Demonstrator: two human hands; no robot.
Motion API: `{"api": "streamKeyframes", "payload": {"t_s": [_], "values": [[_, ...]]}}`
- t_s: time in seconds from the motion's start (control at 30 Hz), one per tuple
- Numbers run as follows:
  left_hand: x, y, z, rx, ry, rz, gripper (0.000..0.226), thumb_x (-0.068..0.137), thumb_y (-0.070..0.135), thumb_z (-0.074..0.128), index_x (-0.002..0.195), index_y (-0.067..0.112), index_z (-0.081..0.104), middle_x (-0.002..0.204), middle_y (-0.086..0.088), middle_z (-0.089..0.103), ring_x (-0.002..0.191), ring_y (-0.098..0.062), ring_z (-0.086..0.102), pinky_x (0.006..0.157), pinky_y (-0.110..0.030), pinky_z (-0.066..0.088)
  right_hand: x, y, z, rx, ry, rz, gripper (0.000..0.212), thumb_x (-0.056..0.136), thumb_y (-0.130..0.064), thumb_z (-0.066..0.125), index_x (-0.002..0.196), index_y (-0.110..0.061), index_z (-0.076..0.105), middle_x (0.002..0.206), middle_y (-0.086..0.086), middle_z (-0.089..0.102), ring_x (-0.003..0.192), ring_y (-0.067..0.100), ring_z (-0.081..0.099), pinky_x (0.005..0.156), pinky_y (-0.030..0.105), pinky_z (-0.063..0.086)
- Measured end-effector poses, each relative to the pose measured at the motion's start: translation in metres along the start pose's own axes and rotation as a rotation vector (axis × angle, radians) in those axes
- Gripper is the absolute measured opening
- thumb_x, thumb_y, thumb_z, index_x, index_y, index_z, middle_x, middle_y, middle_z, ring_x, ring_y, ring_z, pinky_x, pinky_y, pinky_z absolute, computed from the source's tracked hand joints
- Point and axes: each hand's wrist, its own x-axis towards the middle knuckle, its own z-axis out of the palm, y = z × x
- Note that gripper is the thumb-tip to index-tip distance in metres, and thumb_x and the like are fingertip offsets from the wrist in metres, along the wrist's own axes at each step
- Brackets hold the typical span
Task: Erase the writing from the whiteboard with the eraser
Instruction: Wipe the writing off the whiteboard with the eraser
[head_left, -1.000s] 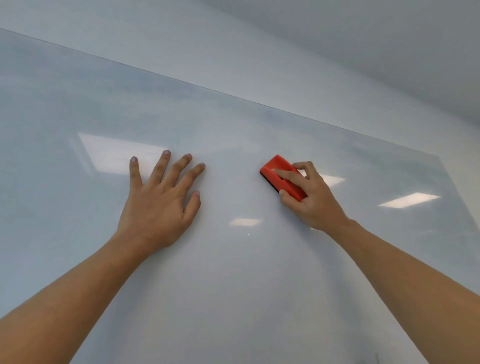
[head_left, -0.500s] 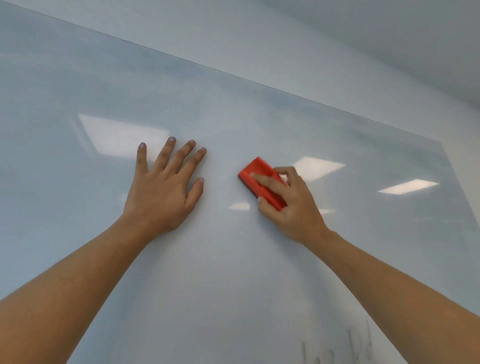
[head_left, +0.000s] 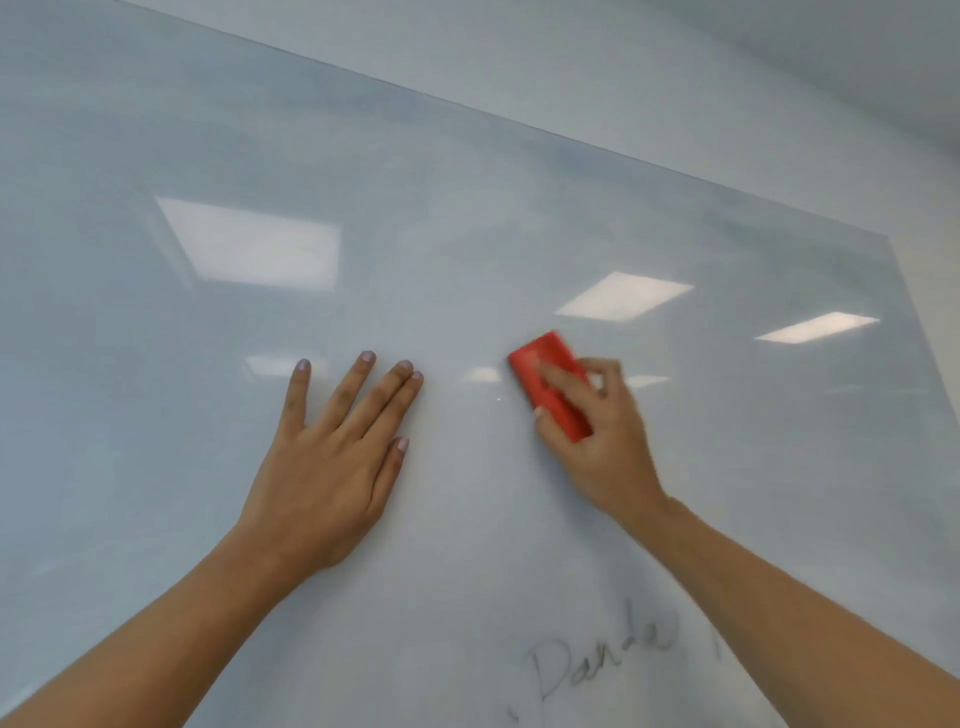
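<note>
- Whiteboard (head_left: 156, 364): fills most of the view, glossy, pale blue-grey with faint smeared haze. Top edge runs diagonally from upper left down to the right, and the right edge is also visible.
- Wall (head_left: 675, 78): plain pale strip above and to the right of the board.
- Forearms: both bare. They come in from the bottom corners and reach up to the board.
- Left hand (head_left: 327, 467): flat on the board, left of centre. Released, holding nothing; fingers straight and a bit spread, thumb out to the side.
- Right hand (head_left: 608, 447): grasping the eraser against the board, right of centre. One finger lies along the eraser's top, the thumb is at its lower edge, and the other fingers curl at the far side. Slightly motion-blurred.
- Light reflections (head_left: 254, 244): bright rectangles on the board, one large at upper left and smaller ones at right, above the eraser.
- Writing (head_left: 597, 660): thin dark handwriting low on the board, well below the eraser and just beside the right forearm. Partly smudged; a stray mark sits further right.
- Eraser (head_left: 545, 384): red block, tilted, face on the board, near the left fingertips but apart from them. Its upper left end sticks out of the grip.
</note>
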Motion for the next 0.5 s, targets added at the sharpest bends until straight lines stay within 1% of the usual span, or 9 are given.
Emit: {"api": "streamKeyframes", "payload": {"t_s": [0.1, 0.17, 0.2, 0.23, 0.27, 0.33, 0.37, 0.43, 0.5], "values": [[-0.017, 0.006, 0.002, -0.013, -0.003, 0.014, 0.057, 0.099, 0.033, 0.025, 0.152, 0.014, 0.033, 0.157, -0.002, 0.034, 0.147, -0.028, 0.028, 0.115, -0.064, 0.020, -0.061, -0.006, -0.004, -0.025, -0.216, -0.327, 0.046, 0.084, -0.032, 0.066, 0.130, -0.035, 0.060, 0.130, -0.002, 0.049, 0.106, 0.018, 0.050, 0.099, 0.027, 0.039], [-0.032, 0.009, 0.003, -0.019, -0.015, 0.030, 0.057, 0.099, 0.033, 0.026, 0.152, 0.014, 0.032, 0.158, -0.002, 0.034, 0.147, -0.028, 0.027, 0.115, -0.064, 0.020, -0.084, 0.010, -0.019, -0.073, -0.252, -0.411, 0.044, 0.086, -0.032, 0.065, 0.129, -0.033, 0.061, 0.132, 0.000, 0.049, 0.109, 0.015, 0.049, 0.098, 0.029, 0.041], [-0.039, 0.011, 0.003, -0.023, -0.019, 0.038, 0.057, 0.099, 0.033, 0.027, 0.152, 0.014, 0.032, 0.158, -0.002, 0.033, 0.147, -0.028, 0.027, 0.115, -0.064, 0.019, -0.089, 0.019, -0.026, -0.093, -0.212, -0.354, 0.043, 0.086, -0.032, 0.065, 0.129, -0.032, 0.061, 0.131, -0.001, 0.048, 0.110, 0.015, 0.049, 0.098, 0.033, 0.044], [-0.044, 0.013, 0.003, -0.023, -0.023, 0.047, 0.057, 0.099, 0.034, 0.027, 0.152, 0.014, 0.032, 0.158, -0.002, 0.033, 0.147, -0.028, 0.026, 0.115, -0.063, 0.019, -0.090, 0.026, -0.031, -0.100, -0.128, -0.222, 0.043, 0.086, -0.031, 0.065, 0.129, -0.032, 0.060, 0.129, -0.002, 0.047, 0.110, 0.017, 0.051, 0.096, 0.040, 0.046], [-0.052, 0.014, 0.004, -0.023, -0.031, 0.056, 0.057, 0.099, 0.034, 0.027, 0.152, 0.014, 0.031, 0.159, -0.001, 0.032, 0.147, -0.027, 0.025, 0.115, -0.063, 0.018, -0.087, 0.028, -0.031, -0.093, -0.017, -0.032, 0.043, 0.087, -0.031, 0.065, 0.130, -0.032, 0.059, 0.126, -0.004, 0.045, 0.108, 0.020, 0.053, 0.094, 0.046, 0.048], [-0.063, 0.017, 0.005, -0.031, -0.041, 0.069, 0.057, 0.099, 0.034, 0.028, 0.153, 0.013, 0.030, 0.159, -0.002, 0.030, 0.148, -0.028, 0.025, 0.116, -0.063, 0.017, -0.071, 0.028, -0.025, -0.070, 0.155, 0.351, 0.042, 0.091, -0.031, 0.064, 0.133, -0.033, 0.057, 0.125, -0.006, 0.042, 0.106, 0.024, 0.055, 0.092, 0.050, 0.050], [-0.067, 0.020, 0.005, -0.036, -0.040, 0.071, 0.057, 0.099, 0.034, 0.028, 0.152, 0.013, 0.031, 0.159, -0.002, 0.031, 0.148, -0.028, 0.025, 0.116, -0.063, 0.017, -0.062, 0.025, -0.020, -0.069, 0.199, 0.455, 0.043, 0.092, -0.031, 0.063, 0.134, -0.033, 0.056, 0.125, -0.004, 0.041, 0.105, 0.026, 0.055, 0.092, 0.051, 0.050], [-0.075, 0.025, 0.006, -0.057, -0.049, 0.064, 0.058, 0.098, 0.035, 0.029, 0.152, 0.012, 0.032, 0.159, -0.003, 0.032, 0.147, -0.027, 0.026, 0.116, -0.062, 0.017, -0.055, 0.007, -0.010, -0.067, 0.212, 0.482, 0.043, 0.092, -0.030, 0.063, 0.134, -0.032, 0.055, 0.127, -0.001, 0.041, 0.105, 0.029, 0.055, 0.094, 0.050, 0.049], [-0.081, 0.033, 0.008, -0.091, -0.057, 0.042, 0.059, 0.097, 0.035, 0.031, 0.151, 0.011, 0.033, 0.159, -0.003, 0.032, 0.147, -0.026, 0.026, 0.116, -0.062, 0.017, -0.068, -0.019, 0.001, -0.047, 0.151, 0.326, 0.042, 0.091, -0.030, 0.064, 0.132, -0.033, 0.058, 0.127, 0.000, 0.044, 0.104, 0.025, 0.054, 0.097, 0.043, 0.047]]}}
